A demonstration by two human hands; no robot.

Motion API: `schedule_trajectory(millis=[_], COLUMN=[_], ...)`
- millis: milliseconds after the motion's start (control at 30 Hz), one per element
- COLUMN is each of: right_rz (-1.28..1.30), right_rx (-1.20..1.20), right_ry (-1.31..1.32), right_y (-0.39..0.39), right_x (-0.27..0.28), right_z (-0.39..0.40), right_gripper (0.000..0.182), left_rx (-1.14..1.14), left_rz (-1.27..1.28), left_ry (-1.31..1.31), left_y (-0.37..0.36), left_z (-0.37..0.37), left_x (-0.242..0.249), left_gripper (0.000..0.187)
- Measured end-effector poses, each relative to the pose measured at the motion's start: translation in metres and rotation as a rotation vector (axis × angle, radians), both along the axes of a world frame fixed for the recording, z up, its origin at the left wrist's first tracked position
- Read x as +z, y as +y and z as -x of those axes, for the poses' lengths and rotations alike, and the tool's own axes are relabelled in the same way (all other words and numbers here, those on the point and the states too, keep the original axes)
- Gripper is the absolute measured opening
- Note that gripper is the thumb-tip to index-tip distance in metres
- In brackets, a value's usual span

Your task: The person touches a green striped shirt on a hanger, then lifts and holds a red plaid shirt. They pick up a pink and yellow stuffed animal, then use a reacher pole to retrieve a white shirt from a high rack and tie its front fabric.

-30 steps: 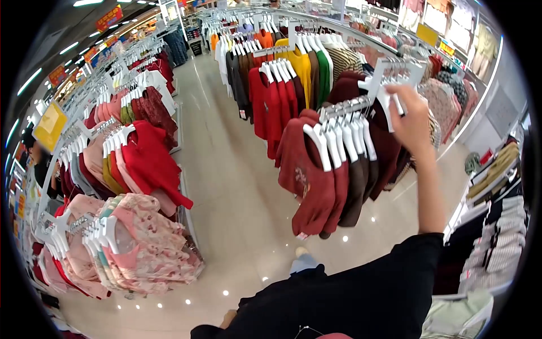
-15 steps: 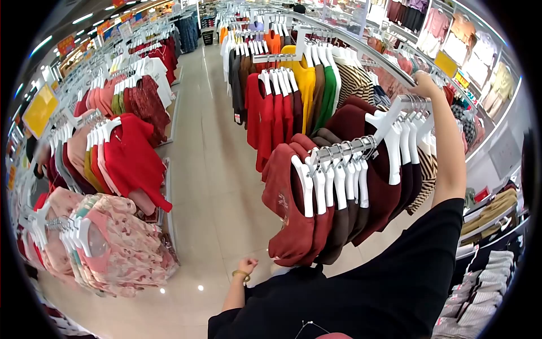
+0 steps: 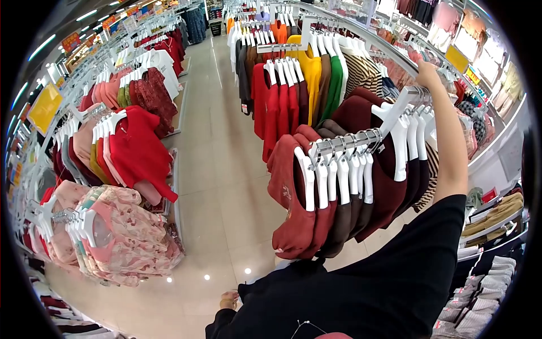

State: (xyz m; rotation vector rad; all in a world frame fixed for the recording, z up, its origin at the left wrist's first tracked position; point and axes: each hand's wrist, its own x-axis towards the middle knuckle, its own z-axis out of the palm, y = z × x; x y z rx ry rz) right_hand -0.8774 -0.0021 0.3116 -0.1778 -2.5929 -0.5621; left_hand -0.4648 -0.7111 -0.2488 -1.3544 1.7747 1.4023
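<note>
My right hand (image 3: 427, 74) is raised at the upper right, its fingers closed on the top metal rail (image 3: 372, 40) of the clothes rack. Below it, a slanted metal arm (image 3: 345, 143) bears white hangers (image 3: 343, 179) with rust-red tops (image 3: 293, 210) and dark brown tops (image 3: 337, 229). Maroon and striped tops hang just behind these. Low in the view, beside my black clothing, is my left hand (image 3: 229, 298); it is small and partly hidden, touches no garment that I can see, and its fingers are hard to make out.
Pink floral tops (image 3: 124, 237) and a red top (image 3: 138, 147) hang on racks at the left. A tiled aisle (image 3: 209, 186) runs between the racks. Yellow and green tops hang farther back. Folded grey garments (image 3: 480, 294) lie at the lower right.
My left hand has moved down and slightly left, nearer my body. My right hand stays on the rail. The view has shifted a little, with the left racks now slightly farther right.
</note>
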Motion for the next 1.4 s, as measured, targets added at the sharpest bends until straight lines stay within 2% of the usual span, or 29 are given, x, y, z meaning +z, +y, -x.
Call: schedule_trajectory(millis=[67,100,233,300,333,433,500,533,600,667,700,733,800,867,1000,1067,1100,1167,1233,1267,1300,1400], right_rz=[0.112,0.078,-0.011,-0.032,-0.052,-0.067,-0.056,-0.054,-0.026,-0.02,-0.034,-0.05,-0.039,-0.089,-0.05,-0.048,-0.046,-0.091,-0.126,-0.174,-0.159,-0.068], right_rx=[-0.159,-0.195,-0.222,-0.2,-0.185,-0.198,-0.225,-0.22,-0.24,-0.241,-0.231,-0.22,-0.209,-0.179,-0.274,-0.268,-0.282,-0.239,-0.228,-0.195,-0.206,-0.159], right_ry=[0.101,0.09,0.159,0.164,0.168,0.179,0.179,0.176,0.2,0.187,0.189,0.193,0.234,0.268,0.238,0.253,0.269,0.31,0.293,0.289,0.308,0.374], right_y=[-0.04,-0.047,-0.07,-0.081,-0.086,-0.095,-0.1,-0.103,-0.108,-0.111,-0.111,-0.111,-0.108,-0.107,-0.125,-0.116,-0.113,-0.1,-0.09,-0.074,-0.074,-0.1], right_x=[0.007,0.01,0.025,0.036,0.04,0.047,0.046,0.045,0.042,0.042,0.042,0.042,0.043,0.047,0.055,0.057,0.061,0.066,0.075,0.075,0.073,0.06], right_z=[-0.012,-0.014,-0.017,-0.022,-0.024,-0.027,-0.029,-0.029,-0.032,-0.036,-0.036,-0.036,-0.036,-0.04,-0.061,-0.062,-0.065,-0.073,-0.09,-0.095,-0.106,-0.17], right_gripper=[0.026,0.024,0.021,0.025,0.033,0.036,0.04,0.04,0.041,0.034,0.03,0.026,0.023,0.023,0.027,0.029,0.03,0.034,0.037,0.038,0.04,0.045], left_rx=[-0.07,-0.067,-0.129,-0.064,-0.056,-0.108,-0.229,-0.224,-0.071,-0.139,-0.156,-0.172,-0.219,-0.03,0.116,-0.149,-0.273,-0.288,-0.197,-0.085,-0.187,-0.473], left_rz=[0.063,0.015,-0.007,-0.183,-0.181,-0.121,0.038,0.04,0.016,0.002,0.026,0.049,0.099,-0.111,-0.204,-0.063,0.018,-0.095,-0.296,-0.446,-0.399,-0.507], left_ry=[0.007,0.098,0.196,0.347,0.348,0.331,0.202,0.199,0.133,0.214,0.149,0.086,0.009,0.074,0.132,0.156,0.168,0.176,0.285,0.343,0.321,0.63], left_y=[0.015,0.012,0.001,-0.002,-0.003,-0.002,-0.001,0.002,0.007,-0.002,-0.005,-0.009,-0.011,-0.013,-0.018,-0.011,0.001,-0.007,-0.009,-0.005,0.0,0.016], left_z=[0.011,0.01,0.012,0.011,0.009,0.005,-0.002,-0.005,-0.009,-0.022,-0.028,-0.031,-0.034,-0.038,-0.029,-0.009,0.01,0.03,0.054,0.07,0.092,0.157], left_x=[0.027,0.006,-0.07,-0.094,-0.102,-0.103,-0.103,-0.104,-0.108,-0.106,-0.141,-0.154,-0.151,-0.149,-0.151,-0.088,-0.021,-0.046,-0.062,-0.054,-0.033,0.034], left_gripper=[0.009,0.009,0.009,0.011,0.011,0.015,0.022,0.022,0.03,0.034,0.034,0.033,0.027,0.019,0.015,0.015,0.015,0.016,0.014,0.008,0.004,0.011])
